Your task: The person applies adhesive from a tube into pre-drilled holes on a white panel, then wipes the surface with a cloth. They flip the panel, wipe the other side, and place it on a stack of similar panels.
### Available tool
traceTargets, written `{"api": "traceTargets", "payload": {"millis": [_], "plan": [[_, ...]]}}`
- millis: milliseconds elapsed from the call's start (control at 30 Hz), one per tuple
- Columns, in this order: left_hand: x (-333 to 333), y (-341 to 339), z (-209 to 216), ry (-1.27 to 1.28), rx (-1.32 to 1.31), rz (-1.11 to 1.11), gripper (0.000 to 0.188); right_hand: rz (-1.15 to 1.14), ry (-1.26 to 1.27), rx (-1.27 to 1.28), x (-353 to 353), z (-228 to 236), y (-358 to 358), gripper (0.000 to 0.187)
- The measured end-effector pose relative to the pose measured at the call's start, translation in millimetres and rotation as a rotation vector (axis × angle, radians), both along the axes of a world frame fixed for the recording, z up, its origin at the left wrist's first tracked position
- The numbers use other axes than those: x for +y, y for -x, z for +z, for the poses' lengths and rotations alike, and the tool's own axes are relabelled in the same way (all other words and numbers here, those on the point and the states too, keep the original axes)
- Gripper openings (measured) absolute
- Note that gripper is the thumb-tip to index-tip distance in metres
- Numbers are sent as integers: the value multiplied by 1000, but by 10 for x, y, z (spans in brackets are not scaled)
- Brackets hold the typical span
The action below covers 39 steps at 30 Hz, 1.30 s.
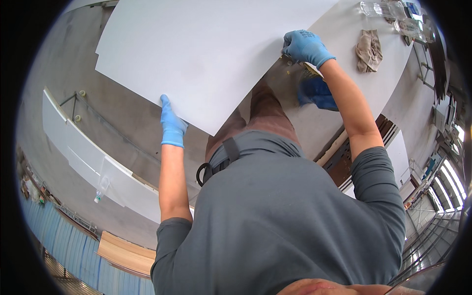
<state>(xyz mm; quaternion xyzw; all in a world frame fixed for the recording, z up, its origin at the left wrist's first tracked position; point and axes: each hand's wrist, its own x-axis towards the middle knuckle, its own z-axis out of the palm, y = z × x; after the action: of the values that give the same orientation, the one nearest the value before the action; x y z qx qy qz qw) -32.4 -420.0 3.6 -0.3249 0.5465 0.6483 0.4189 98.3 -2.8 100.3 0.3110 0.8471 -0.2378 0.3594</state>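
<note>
A large smooth white panel (196, 54) stretches out in front of me, one corner pointing toward my waist. My left hand (173, 125), in a blue work glove, is closed on its near left edge, thumb on top and fingers hidden underneath. At the panel's right edge, my gloved right hand (306, 46) is curled closed; the panel hides part of its grip. Below my right wrist lies a blue object (317, 92) with some yellow beside it, partly covered by my forearm; its kind is unclear.
To the right, a crumpled beige cloth (368, 51) lies on a white surface (339, 29), with clear plastic bottles (383, 10) at its far end. On the left stand a metal frame (113, 125) and long white boards (81, 152). Wood-coloured boards (125, 253) are at lower left.
</note>
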Motion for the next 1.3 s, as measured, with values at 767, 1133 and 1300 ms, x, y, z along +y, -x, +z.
{"api": "traceTargets", "payload": {"millis": [767, 1133, 1300], "plan": [[90, -14, 9, 46, -4, 22, 77, 275, 43, 69, -578, -104, -16, 27], [153, -35, 104, 71, 12, 33, 75, 71, 105, 42, -639, -112, -93, 25], [151, -37, 76, 61, 35, 22, 76, 270, 55, 154, -764, -82, -132, 30]]}}
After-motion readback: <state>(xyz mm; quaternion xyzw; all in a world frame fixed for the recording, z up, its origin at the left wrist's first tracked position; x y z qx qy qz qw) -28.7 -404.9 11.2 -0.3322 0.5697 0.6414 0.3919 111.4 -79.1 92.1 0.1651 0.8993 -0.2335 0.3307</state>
